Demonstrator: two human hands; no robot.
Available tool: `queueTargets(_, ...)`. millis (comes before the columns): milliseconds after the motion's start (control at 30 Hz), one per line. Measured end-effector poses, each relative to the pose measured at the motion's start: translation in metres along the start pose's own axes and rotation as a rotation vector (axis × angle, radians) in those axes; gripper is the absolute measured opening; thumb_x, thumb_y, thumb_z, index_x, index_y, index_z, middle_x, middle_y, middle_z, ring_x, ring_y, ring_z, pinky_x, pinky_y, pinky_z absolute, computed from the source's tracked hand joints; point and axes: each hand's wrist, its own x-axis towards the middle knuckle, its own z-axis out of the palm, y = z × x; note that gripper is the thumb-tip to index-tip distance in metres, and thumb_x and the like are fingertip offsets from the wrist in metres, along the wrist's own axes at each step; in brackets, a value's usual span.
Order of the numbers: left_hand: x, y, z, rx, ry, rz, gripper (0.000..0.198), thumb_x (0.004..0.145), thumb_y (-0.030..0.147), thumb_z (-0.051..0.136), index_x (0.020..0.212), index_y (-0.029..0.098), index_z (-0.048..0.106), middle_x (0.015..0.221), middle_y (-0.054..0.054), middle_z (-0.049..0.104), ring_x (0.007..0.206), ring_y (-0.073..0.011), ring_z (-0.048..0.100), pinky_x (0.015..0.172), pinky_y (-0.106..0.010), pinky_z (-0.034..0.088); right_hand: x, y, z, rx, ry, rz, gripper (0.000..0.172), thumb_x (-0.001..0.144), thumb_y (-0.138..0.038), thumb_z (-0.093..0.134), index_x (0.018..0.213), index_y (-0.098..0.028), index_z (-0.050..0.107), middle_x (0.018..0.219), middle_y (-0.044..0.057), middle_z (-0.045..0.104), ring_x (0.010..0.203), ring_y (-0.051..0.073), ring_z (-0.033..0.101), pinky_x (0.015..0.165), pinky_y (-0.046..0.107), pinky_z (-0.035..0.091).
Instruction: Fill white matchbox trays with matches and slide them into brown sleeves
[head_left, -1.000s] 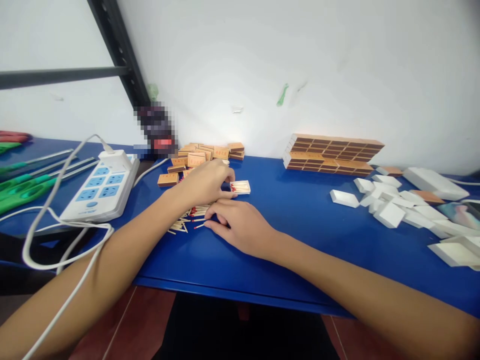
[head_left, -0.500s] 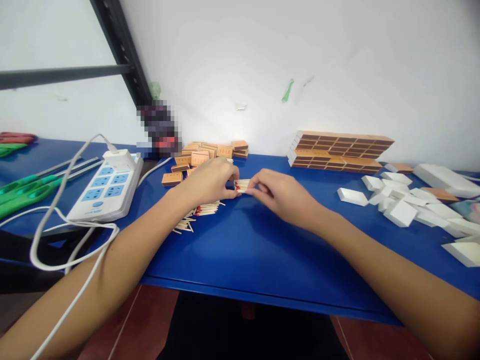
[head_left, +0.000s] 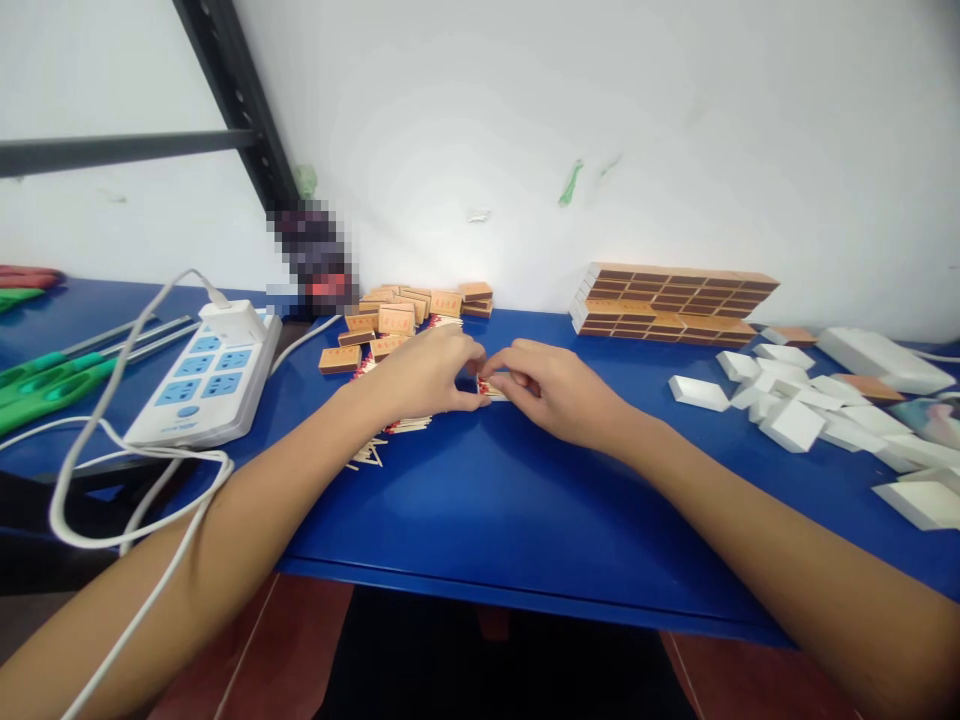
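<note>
In the middle of the table a small bundle of red-tipped matches point(head_left: 491, 391) lies between my two hands. My left hand point(head_left: 442, 370) curls around its red-headed end, thumb and forefinger gripping it. My right hand point(head_left: 553, 388) has its fingers bent, and they close on the bundle from the other side, partly covering it. Beneath and beside my left wrist spreads a pile of loose matches point(head_left: 411, 425). Behind that hand lie several orange-brown matchboxes point(head_left: 396, 319), some leaning on others.
Against the wall stands a stepped stack of matchboxes point(head_left: 675, 305). White box trays point(head_left: 793, 425) are heaped at the right, near a white block-shaped thing point(head_left: 885, 360). At the left are a power strip point(head_left: 202, 385), its looping white cable point(head_left: 60, 500) and green-handled tools point(head_left: 67, 385).
My hands have come closer together. My right fingers have slid left along the matches towards the red heads, and less of the bundle shows. The view has shifted slightly.
</note>
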Motion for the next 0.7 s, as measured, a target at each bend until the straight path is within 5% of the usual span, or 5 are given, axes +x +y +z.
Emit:
queueTargets(300,0.0,-0.003,0.003,-0.049,0.006,0.035,0.026,0.088,0.042,0.079,0.1,0.019,0.076,0.099,-0.006,0.075,0.092,-0.0237,0.067,0.078,-0.035,0.047,-0.003,0.005,-0.002,-0.05,-0.029,-0.047,0.036,0.104,-0.016,0.045,0.119,-0.019,0.078,0.089,0.005,0.057,0.072,0.016,0.05,0.067,0.03,0.036)
queueTargets(500,0.001,-0.006,0.0,-0.032,0.002,0.031,0.015,0.086,0.032,0.079,0.091,0.019,0.076,0.094,-0.005,0.076,0.091,-0.0235,0.067,0.074,-0.033,0.045,-0.003,-0.017,0.005,0.063,0.078,-0.071,0.018,0.095,-0.016,0.058,0.1,-0.018,0.075,0.078,0.0,0.058,0.068,0.014,0.05,0.067,0.028,0.037)
queueTargets(700,0.002,-0.01,-0.006,0.017,0.022,-0.028,0.016,0.084,0.025,0.078,0.098,0.018,0.076,0.104,-0.009,0.077,0.103,-0.0277,0.067,0.082,-0.036,0.049,0.003,-0.048,0.023,0.047,0.125,0.135,0.008,0.091,-0.021,0.066,0.084,-0.019,0.069,0.067,-0.003,0.057,0.059,0.012,0.046,0.064,0.029,0.034)
